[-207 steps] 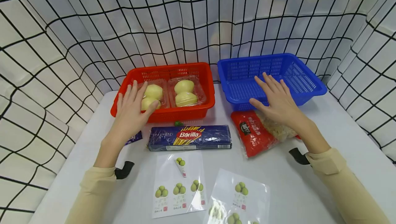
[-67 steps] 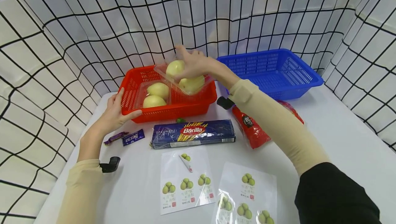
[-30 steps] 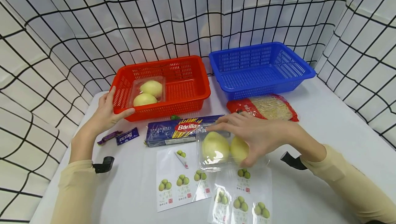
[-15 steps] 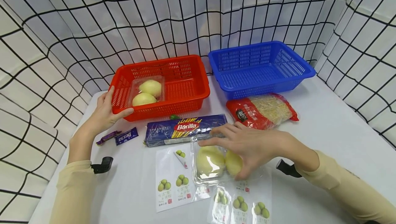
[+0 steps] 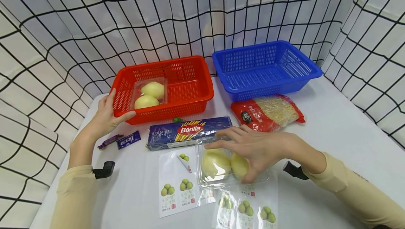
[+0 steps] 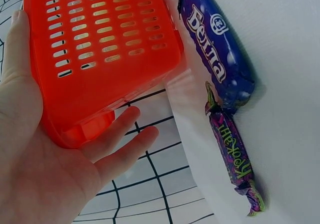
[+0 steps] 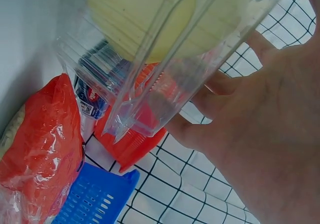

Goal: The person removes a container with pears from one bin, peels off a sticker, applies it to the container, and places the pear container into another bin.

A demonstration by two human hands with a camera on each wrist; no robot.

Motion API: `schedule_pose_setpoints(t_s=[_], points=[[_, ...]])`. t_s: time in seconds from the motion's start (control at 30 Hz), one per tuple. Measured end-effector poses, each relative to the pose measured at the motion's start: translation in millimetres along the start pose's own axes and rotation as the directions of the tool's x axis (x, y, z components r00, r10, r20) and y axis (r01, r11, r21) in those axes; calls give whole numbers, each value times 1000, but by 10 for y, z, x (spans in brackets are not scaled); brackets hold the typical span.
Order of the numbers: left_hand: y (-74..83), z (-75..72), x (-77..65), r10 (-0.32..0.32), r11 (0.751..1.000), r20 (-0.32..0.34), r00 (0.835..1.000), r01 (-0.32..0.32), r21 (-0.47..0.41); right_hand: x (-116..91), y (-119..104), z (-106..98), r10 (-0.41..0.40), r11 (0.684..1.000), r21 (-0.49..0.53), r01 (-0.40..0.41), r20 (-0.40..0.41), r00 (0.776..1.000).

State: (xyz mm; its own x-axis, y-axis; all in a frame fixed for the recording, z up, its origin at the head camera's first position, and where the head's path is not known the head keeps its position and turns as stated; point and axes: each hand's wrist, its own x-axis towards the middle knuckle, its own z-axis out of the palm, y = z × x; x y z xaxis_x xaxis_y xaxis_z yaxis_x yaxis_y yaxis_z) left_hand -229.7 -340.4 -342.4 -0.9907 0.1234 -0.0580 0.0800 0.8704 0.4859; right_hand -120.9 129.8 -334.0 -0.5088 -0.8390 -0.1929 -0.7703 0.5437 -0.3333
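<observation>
My left hand (image 5: 102,118) holds the near left corner of the red basket (image 5: 177,111), thumb along the front rim and fingers at the left side. Inside that basket, at its left, lies a clear plastic box with two pale yellow pears (image 5: 153,90). With fingers spread over the top, my right hand (image 5: 257,150) grips a second clear box of two pears (image 5: 216,163). That box is over the sheets of pear stickers (image 5: 177,201); whether it rests on them I cannot tell. Its right end is partly behind the hand. The right wrist view shows the box's plastic edge (image 7: 150,109) close up.
A blue basket (image 5: 253,90) stands at the back right. Before it lies a red bag of dried noodles (image 5: 269,113). A spaghetti pack (image 5: 190,132) lies ahead of the red basket, with two wrapped sweets (image 6: 215,49) left of it. Black netting (image 5: 177,14) encloses the table.
My right hand has lifted one box of pears from the red basket and brought it forward over the sticker sheets. My left hand has taken hold of the basket's corner. Little differs over the last half second.
</observation>
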Motion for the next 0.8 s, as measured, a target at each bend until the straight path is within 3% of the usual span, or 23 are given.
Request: schedule_pose_setpoints(t_s=[0.37, 0.5, 0.57, 0.63, 0.7, 0.8], points=[[26, 1, 6, 28, 1000, -24, 999, -28, -8, -13, 34, -22, 37, 997, 66, -43, 83, 996], [159, 7, -67, 57, 990, -129, 990, -39, 137, -27, 62, -32, 38, 997, 61, -43, 83, 996], [295, 23, -202, 97, 972, -190, 977, -53, 227, -25, 73, -37, 32, 998, 58, -37, 84, 996], [468, 74, -393, 184, 953, -221, 958, -118, 279, -20, 73, -46, 25, 998, 53, -30, 89, 996], [651, 162, -630, 252, 937, -166, 953, -197, 289, -15, 70, -52, 21, 998, 52, -26, 92, 996], [853, 374, -998, 308, 924, 30, 951, -306, 231, -11, 69, -59, 21, 998, 54, -26, 99, 995]])
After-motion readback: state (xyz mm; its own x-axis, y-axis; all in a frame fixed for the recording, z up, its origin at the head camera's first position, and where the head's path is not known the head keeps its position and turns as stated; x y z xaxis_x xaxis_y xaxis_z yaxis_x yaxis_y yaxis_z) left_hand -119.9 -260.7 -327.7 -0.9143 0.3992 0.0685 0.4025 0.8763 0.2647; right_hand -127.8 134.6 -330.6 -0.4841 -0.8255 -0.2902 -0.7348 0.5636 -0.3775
